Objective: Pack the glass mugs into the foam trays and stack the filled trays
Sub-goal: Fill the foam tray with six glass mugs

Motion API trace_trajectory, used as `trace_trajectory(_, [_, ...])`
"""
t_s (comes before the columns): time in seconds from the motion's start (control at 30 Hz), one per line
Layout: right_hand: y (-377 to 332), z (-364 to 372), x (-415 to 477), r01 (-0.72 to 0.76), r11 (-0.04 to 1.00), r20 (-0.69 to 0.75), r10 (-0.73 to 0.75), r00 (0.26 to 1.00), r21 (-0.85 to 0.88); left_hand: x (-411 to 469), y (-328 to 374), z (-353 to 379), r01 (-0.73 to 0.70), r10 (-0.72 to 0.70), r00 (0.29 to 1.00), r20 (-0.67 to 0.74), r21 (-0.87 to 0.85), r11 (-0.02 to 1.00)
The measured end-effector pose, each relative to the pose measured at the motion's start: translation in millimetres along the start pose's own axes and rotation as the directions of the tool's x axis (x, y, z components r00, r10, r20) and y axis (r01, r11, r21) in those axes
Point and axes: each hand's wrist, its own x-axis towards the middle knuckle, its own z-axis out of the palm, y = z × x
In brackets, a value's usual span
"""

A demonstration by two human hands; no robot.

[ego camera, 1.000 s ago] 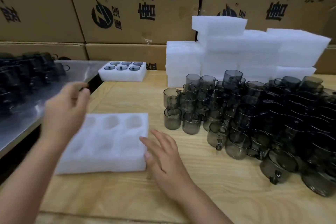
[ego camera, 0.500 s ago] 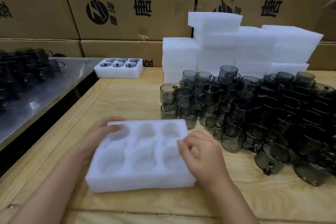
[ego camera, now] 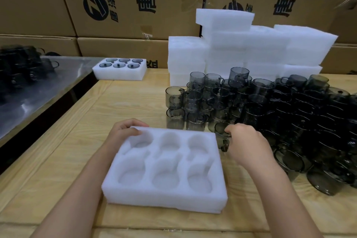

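An empty white foam tray (ego camera: 166, 197) with several round pockets lies on the wooden table in front of me. My left hand (ego camera: 125, 130) grips its far left corner. My right hand (ego camera: 245, 145) is at the tray's far right corner, its fingers closed on the rim of a smoky glass mug (ego camera: 222, 137) at the edge of the pile. A big heap of smoky glass mugs (ego camera: 270, 110) covers the right of the table. A filled foam tray (ego camera: 119, 70) with mugs sits at the back left.
Stacks of empty foam trays (ego camera: 247, 48) stand behind the mugs, against cardboard boxes (ego camera: 131, 2). A metal table (ego camera: 38, 91) at left carries more dark mugs (ego camera: 17, 65). The bare wooden table (ego camera: 116, 102) lies between the two trays.
The tray has slid right and toward me. My left hand went from the air to its far left corner. My right hand left the tray's edge and reached a mug.
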Motion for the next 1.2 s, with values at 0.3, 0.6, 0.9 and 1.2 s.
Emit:
trace_trajectory(0.3, [-2, 6, 15, 0.049, 0.997, 0.030, -0.047, 0.998, -0.067, 1, -3, -1, -0.061, 0.060, 0.998, -0.017, -0.015, 0.998])
trace_trajectory(0.6, [-12, -9, -1, 0.457, 0.835, -0.514, -0.259, 0.818, 0.306, -1, -1, -1, -0.099, 0.101, 0.994, -0.039, 0.036, 0.994])
trace_trajectory(0.9, [-22, 18, -8, 0.540, 0.658, -0.434, -0.338, 0.835, 0.525, 0, -4, -2, -0.090, 0.092, 0.993, -0.072, 0.030, 0.996])
trace_trajectory(1.2, [-24, 27, -8, 0.497, 0.690, -0.301, -0.396, 0.868, 0.526, -1, -3, 0, -0.076, 0.077, 0.996, -0.044, 0.023, 0.997])
